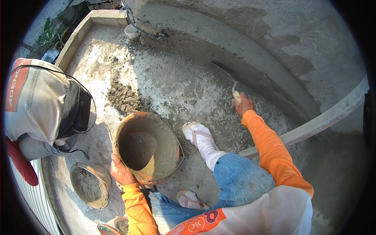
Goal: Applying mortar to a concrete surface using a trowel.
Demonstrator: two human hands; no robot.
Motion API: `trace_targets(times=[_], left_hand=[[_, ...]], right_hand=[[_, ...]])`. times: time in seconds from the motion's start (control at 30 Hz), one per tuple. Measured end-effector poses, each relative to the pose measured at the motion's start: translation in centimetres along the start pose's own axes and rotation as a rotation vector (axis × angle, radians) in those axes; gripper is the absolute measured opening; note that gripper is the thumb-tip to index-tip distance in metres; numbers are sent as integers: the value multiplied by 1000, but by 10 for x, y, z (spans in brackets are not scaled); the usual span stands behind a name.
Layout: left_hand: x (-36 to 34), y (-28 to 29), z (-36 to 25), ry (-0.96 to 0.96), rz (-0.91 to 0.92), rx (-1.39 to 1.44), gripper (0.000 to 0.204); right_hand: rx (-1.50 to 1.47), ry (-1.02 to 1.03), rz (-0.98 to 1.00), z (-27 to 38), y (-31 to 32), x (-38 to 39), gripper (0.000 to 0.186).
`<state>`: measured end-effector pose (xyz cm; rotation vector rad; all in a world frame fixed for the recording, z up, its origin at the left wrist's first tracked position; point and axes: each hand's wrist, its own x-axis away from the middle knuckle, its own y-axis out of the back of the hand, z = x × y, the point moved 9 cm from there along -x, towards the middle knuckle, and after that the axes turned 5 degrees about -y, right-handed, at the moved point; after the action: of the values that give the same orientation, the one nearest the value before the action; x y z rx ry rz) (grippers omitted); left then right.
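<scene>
My right hand (244,104) is closed around the pale wooden handle of a trowel (224,71). The trowel's dark blade lies along the foot of a low, rough cement ledge (235,47). With my left hand (122,170) I grip the near left side of a big orange bucket (167,135), whose inside is coated in grey cement. The bucket is tipped so that its mouth faces up toward me, and a little wet residue shows at its bottom. Beyond it, a heap of grey mortar (124,98) is spread on the concrete floor (168,84).
A co-worker in a pale shirt (43,98) bends at the left. Next to my left forearm stands a smaller bucket (89,185) with mortar in it. A white cup (132,32) and cables (143,29) sit by the ledge's far end. A narrow curved kerb (313,124) runs along the right.
</scene>
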<state>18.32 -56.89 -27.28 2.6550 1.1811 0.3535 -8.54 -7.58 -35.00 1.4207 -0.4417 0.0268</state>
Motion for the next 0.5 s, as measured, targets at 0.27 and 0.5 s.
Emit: trace_targets(times=[0.27,0.5], left_hand=[[-1,6,4,-1,-57,26,56],[0,7,6,6,-37,0,56]], right_hand=[[18,-46,-8,2,3,3,41],[93,108,32,9,-10,2,40]])
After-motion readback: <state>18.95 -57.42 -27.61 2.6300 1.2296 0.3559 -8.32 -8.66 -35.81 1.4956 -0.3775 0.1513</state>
